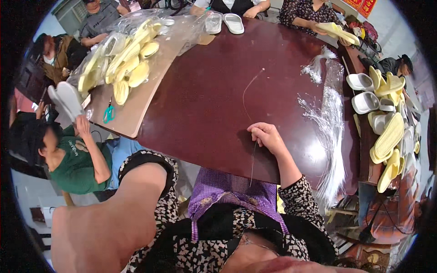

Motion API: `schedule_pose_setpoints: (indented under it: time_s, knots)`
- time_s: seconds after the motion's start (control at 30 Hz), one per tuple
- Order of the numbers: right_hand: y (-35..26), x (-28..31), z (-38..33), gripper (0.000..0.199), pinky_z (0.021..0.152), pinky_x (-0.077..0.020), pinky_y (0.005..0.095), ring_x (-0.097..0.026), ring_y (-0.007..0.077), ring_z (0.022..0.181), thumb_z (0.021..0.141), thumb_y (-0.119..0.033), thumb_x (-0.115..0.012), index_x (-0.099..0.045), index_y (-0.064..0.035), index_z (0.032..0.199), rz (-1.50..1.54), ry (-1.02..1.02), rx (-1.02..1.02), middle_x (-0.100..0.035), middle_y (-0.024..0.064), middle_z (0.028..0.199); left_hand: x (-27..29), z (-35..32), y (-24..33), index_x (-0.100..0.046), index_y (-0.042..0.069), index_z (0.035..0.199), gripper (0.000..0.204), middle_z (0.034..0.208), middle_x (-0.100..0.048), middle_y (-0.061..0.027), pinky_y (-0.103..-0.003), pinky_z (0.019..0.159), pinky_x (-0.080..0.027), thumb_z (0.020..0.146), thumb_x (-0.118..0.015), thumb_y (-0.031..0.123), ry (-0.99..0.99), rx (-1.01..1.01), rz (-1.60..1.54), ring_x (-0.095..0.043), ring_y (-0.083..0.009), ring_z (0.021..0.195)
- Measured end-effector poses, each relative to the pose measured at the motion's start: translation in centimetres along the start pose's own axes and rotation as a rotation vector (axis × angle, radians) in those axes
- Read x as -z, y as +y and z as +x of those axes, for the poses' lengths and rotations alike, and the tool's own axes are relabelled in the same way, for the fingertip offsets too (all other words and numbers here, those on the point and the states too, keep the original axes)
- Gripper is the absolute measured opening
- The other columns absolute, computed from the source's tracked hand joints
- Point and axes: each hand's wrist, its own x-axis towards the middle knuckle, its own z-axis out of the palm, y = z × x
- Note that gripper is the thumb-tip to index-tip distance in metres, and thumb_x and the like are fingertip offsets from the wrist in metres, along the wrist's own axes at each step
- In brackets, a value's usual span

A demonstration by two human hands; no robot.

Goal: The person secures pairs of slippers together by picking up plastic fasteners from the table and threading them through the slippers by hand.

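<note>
My right hand (267,136) is over the near part of the dark red table (205,95). Its thumb and fingers pinch a thin pale string (244,94). One end, with a small white tip, stretches up across the tabletop; the other hangs past the near edge in front of my purple checked apron (209,191). My left arm comes up very close at the lower left. The left hand (86,234) is a large bare shape there, its fingers not visible. Right of my right hand lies a long bundle of white strings (332,136).
Yellow slippers (125,61) in clear plastic and teal scissors (109,113) lie on a brown board (157,77). More white and yellow slippers (387,136) are piled at the right. Several people sit around; one at the left holds up grey slippers (68,100).
</note>
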Motion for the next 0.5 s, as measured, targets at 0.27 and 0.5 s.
schedule_pose_setpoints:
  time_s: [0.27,0.5]
  knots:
    - [0.4,0.2,0.5,0.018,0.045,-0.0415,0.0198,-0.049,0.0049,0.051,0.091,-0.013,-0.054,-0.066,-0.0002,0.097,0.009,-0.02,0.013,-0.059,0.0008,0.066,-1.3,1.4,-0.4,-0.061,0.008,0.071,0.015,0.054,-0.044,-0.0009,-0.03,0.088,-0.049,0.081,-0.057,-0.001,-0.001,0.355,-0.002,-0.059,-0.0158,0.063]
    - [0.6,0.1,0.2,0.018,0.045,-0.0411,0.019,-0.048,0.0041,0.05,0.091,-0.013,-0.055,-0.066,-0.0003,0.096,0.015,-0.009,0.019,-0.059,0.0004,0.066,-1.6,1.3,-2.6,-0.063,0.01,0.071,0.015,0.054,-0.045,-0.0017,-0.03,0.085,-0.049,0.08,-0.058,-0.002,-0.11,-0.173,0.528,-0.061,-0.0171,0.069]
